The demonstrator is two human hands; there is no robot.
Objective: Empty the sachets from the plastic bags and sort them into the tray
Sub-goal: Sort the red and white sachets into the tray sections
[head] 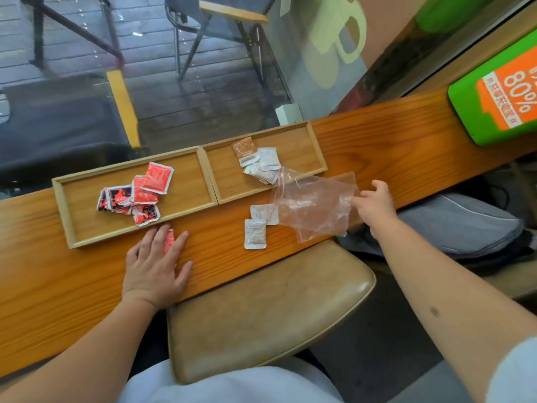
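smooth wooden tray (136,239), glossy clear plastic bag (316,205), varnished wood counter (377,141).

A single wide-angle camera worn on the head looks forward and steeply down over the near edge of a wooden counter (377,146); both forearms reach in from the bottom corners; beyond the far edge, a window; close range throughout.

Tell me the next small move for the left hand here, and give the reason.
Probably slide the red sachet forward into the left tray and let go. The left hand lies flat on it on the counter, just short of the tray's near rim, and the other red sachets are already piled there. The right hand is busy holding the plastic bag.
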